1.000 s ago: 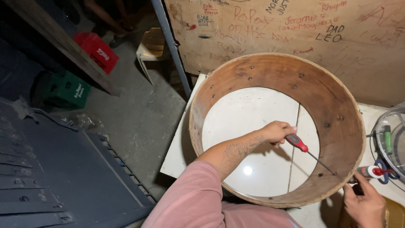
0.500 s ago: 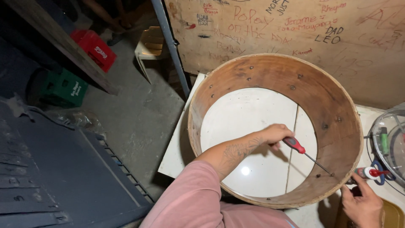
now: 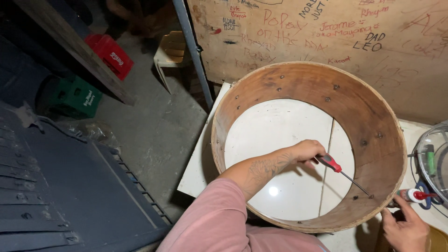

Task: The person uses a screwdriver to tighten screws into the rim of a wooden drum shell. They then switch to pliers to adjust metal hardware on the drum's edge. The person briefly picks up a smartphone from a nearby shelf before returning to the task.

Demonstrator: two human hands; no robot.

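Left hand (image 3: 305,151) clamped on a screwdriver (image 3: 343,174) inside the wooden hoop (image 3: 373,140), right hand (image 3: 408,228) open outside its wall, beside a glue tube (image 3: 413,195).

The right hand (image 3: 407,228) is cut off by the bottom edge, its grip unclear.

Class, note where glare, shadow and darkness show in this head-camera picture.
Head view: a bright glare spot on the glossy white tile surface; the left hand and red-handled screwdriver cast shadows inside the round wooden hoop; the left of the frame is dim.
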